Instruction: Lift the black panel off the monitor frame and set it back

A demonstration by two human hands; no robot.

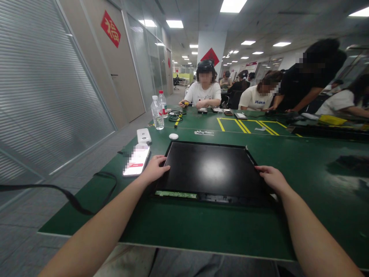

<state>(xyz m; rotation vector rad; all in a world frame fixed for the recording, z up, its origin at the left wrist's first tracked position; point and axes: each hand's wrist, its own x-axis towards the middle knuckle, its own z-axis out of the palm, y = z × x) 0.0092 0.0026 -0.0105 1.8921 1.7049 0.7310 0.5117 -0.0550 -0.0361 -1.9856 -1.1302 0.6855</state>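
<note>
A flat black display panel (pixel 211 169) lies on the green table (pixel 184 231) in front of me, with a thin green circuit strip (pixel 175 194) along its near edge. My left hand (pixel 155 169) grips the panel's left edge, fingers curled over it. My right hand (pixel 272 177) holds the right edge the same way, fingers bent onto the rim.
Left of the panel lie a phone (pixel 136 162), a white power bank (pixel 143 135) and a small white disc (pixel 173 136). Two water bottles (pixel 157 112) stand farther back. A black cable (pixel 72 196) hangs off the left edge. Several people sit or lean at the far end.
</note>
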